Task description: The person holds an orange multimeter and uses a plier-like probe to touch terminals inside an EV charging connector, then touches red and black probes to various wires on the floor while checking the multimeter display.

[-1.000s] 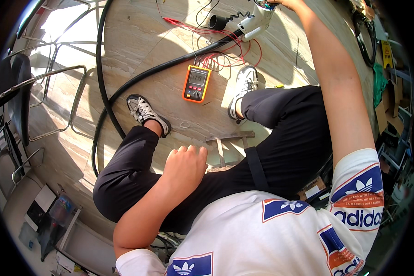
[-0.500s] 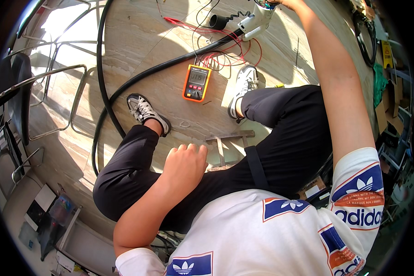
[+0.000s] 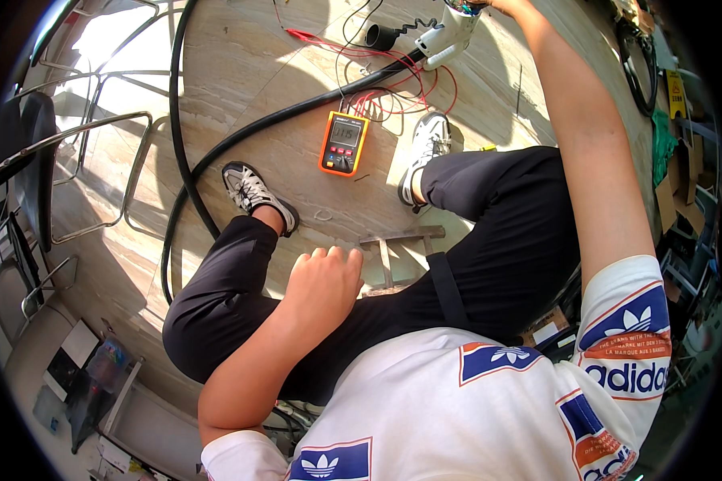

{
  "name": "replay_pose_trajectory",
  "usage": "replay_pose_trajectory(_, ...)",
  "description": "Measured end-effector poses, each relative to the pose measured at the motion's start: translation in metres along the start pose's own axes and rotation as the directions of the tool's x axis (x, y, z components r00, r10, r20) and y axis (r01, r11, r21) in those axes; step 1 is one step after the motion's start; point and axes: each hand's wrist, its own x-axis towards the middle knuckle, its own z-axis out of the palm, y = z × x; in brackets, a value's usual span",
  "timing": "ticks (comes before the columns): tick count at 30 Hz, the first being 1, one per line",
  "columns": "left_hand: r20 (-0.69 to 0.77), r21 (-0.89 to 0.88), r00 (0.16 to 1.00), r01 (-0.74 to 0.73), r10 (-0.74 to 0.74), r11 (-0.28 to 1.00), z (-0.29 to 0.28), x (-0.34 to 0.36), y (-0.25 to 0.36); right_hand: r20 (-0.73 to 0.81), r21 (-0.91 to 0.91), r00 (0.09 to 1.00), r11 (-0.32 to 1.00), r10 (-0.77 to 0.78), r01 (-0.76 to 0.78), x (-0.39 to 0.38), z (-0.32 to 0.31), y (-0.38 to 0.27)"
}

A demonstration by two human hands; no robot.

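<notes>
Item: seated person, viewed from above, legs in black trousers, white short-sleeved shirt with blue, orange and white panel patches.

Left hand [image 3: 322, 282]: rests on the left thigh, fingers curled loosely inward, holding nothing.

Right hand [image 3: 501, 5]: arm stretched to the upper edge of the picture; the hand is mostly cut off there, just beside the white connector [image 3: 448, 35]. Whether its fingers are closed on anything cannot be told.

White connector: smooth plastic, handle-shaped, lying on the floor at the end of a thick black cable [image 3: 241, 136]. The cable is matt, round, and curves in a long loop past the left shoe.

Meter [image 3: 343, 143]: flat, rectangular, orange casing with dark face, grey display and red buttons; lies on the floor between the two shoes, below the connector and near it. Thin red wires [image 3: 393, 92] and black wires tangle just above it.

Floor [image 3: 241, 72]: pale stone-look tiles, streaked, sunlit in patches.

Shoes: white-and-black laced sneaker, left [image 3: 253, 192]; white sneaker, right [image 3: 425, 148].

Signs and packages: yellow upright sign [image 3: 676, 92], narrow, at the far right edge; brown cardboard boxes [image 3: 672, 192] below it, near a green cloth [image 3: 659, 144].

Chair frame [image 3: 80, 152]: bent chrome tube, at left.
</notes>
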Motion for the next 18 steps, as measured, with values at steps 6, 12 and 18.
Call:
replay_pose_trajectory(6, -0.013, -0.009, 1.000, 0.000, 0.000, 1.000, 0.0004, 0.0005, -0.0003, -0.021, -0.032, 1.000, 0.999, -0.012, 0.012, 0.0033, 0.0029, 0.0060)
replay_pose_trajectory(12, -0.008, -0.015, 1.000, 0.006, -0.006, 1.000, 0.0002, 0.0013, 0.0000, -0.004, -0.006, 1.000, 1.000, 0.004, -0.004, 0.0031, 0.0015, 0.0027)
replay_pose_trajectory(18, -0.003, -0.004, 1.000, 0.005, -0.005, 1.000, 0.0006, 0.0022, 0.0005, 0.013, 0.025, 1.000, 0.999, 0.022, -0.023, 0.0008, 0.0008, 0.0029)
